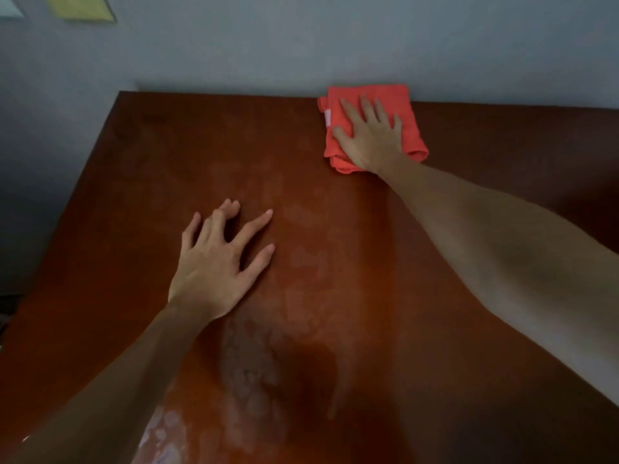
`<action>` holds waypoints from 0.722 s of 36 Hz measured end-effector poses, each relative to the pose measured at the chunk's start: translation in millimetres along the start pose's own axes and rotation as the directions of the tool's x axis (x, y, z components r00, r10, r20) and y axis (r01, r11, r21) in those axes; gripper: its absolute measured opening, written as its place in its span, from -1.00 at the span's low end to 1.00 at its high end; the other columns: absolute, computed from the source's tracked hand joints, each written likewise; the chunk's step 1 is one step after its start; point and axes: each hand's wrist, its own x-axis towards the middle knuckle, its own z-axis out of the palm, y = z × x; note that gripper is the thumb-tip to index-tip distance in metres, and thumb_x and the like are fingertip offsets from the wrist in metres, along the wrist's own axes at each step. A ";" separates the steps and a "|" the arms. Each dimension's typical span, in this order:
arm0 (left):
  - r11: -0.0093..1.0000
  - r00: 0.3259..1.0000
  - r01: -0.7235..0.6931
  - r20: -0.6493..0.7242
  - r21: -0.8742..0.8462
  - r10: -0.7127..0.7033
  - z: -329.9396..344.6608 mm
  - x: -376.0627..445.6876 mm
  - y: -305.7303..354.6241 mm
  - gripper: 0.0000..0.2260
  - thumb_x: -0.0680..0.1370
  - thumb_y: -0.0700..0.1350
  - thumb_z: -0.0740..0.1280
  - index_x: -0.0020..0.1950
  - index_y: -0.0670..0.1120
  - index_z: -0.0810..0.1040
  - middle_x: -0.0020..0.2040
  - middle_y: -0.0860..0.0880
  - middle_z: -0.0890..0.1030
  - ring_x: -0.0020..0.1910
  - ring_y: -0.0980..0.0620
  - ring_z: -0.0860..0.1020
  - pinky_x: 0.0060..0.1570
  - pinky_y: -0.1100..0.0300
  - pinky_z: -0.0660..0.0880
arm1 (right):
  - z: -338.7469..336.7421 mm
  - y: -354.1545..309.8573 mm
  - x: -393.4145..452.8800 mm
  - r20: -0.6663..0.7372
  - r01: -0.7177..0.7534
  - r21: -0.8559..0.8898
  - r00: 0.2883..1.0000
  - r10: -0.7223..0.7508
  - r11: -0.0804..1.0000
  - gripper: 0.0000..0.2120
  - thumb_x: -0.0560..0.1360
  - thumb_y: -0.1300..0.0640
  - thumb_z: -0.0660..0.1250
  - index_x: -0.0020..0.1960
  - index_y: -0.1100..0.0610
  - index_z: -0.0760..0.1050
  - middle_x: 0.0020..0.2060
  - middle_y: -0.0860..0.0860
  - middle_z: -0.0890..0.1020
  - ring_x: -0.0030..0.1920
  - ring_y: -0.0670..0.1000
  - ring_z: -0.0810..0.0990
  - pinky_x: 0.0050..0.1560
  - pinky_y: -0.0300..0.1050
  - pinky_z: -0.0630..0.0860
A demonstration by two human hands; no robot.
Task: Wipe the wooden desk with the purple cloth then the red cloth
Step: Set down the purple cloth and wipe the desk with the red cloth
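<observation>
Wooden worktop [335,262], reddish-brown, is filling most of the view and is butting against a pale wall [301,45] at its far edge. Cloudy, whitish smears are showing down its middle and toward the near left corner, which suggests that much of the surface is still awaiting a pass.

Red cloth [398,105], folded into a thick pad, is lying at the far edge of the worktop, right of centre, touching or nearly touching the wall. The right hand [370,135] is pressing flat on top of it, fingers spread and palm down, pinning the pad rather than gripping it.

The left hand [216,262] is resting open on the bare wood left of centre, fingers splayed and holding nothing, apparently bracing the body.

The purple cloth is not showing anywhere in view. Judged from this, the red-cloth stage is in hand. The next move is calling for steady downward pressure while dragging the pad toward the smeared middle and near areas.

A yellowish sheet [80,6] is hanging on the wall at upper left.
</observation>
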 end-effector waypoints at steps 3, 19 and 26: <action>1.000 1.000 0.008 0.008 0.000 -0.008 1.0 1.0 -0.1 -0.50 0.62 0.31 -0.04 0.56 0.28 0.14 0.51 -0.09 0.23 0.60 0.02 0.05 0.55 -0.13 -0.06 | 1.8 -9.7 -38.4 0.019 0.042 -0.007 0.999 -0.042 0.999 -0.38 0.62 -0.28 0.06 0.64 -0.19 0.06 0.66 0.00 0.09 0.64 0.11 0.03 0.57 0.27 -0.05; 0.995 0.991 0.089 0.103 -0.046 -0.084 -43.7 -54.4 -59.7 -0.54 0.64 0.22 0.12 0.54 0.20 0.24 0.50 -0.13 0.21 0.55 -0.09 0.13 0.52 -0.10 -0.03 | -8.2 -112.6 -410.6 0.035 0.194 -0.003 0.980 -0.194 0.981 -0.29 0.55 -0.28 0.11 0.65 -0.19 0.02 0.66 -0.02 0.04 0.66 0.07 -0.03 0.56 0.28 0.03; 0.990 0.988 0.139 0.076 -0.017 -0.137 -56.1 -51.3 -90.7 -0.53 0.65 0.25 0.05 0.55 0.19 0.22 0.50 -0.16 0.20 0.53 -0.15 0.15 0.52 -0.12 -0.02 | 3.1 -120.6 -347.9 -0.006 0.180 0.007 0.984 -0.180 0.984 -0.30 0.48 -0.30 0.12 0.60 -0.21 0.19 0.63 0.01 0.19 0.63 0.09 0.11 0.54 0.26 0.09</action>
